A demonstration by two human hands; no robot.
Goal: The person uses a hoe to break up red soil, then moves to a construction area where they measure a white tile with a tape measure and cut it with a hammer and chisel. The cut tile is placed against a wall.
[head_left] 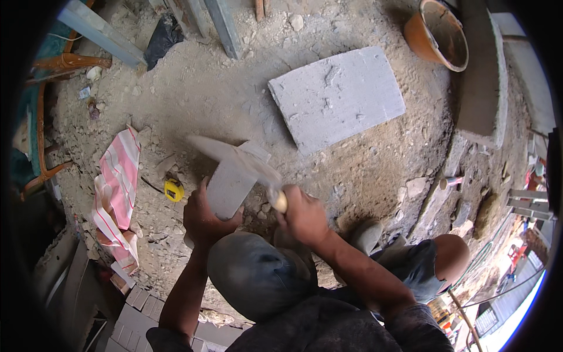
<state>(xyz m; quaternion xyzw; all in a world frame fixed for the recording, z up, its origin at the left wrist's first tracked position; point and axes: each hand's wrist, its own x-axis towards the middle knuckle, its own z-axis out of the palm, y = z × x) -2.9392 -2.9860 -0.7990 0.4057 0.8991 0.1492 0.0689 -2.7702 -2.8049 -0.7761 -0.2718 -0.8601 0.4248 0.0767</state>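
Note:
My left hand point(204, 218) grips the lower end of a small grey block piece point(230, 190), which stands tilted in front of my knees. In my right hand point(305, 218) is a trowel point(216, 150), held by its pale wooden handle. Its metal blade is smeared by motion and crosses over the block piece's upper end; whether the two touch, I cannot tell. Beyond them, a large flat grey block point(340, 97) with a chipped surface lies on the dirt. A yellow tape measure point(173, 190) rests on the ground just left of my left hand.
A pink and white striped sheet point(122, 170) lies crumpled at the left, near wooden furniture legs point(42, 135). Metal posts point(223, 29) stand at the back. An orange-brown bucket point(419, 36) sits at the far right beside a concrete beam point(482, 82). Rubble covers the ground.

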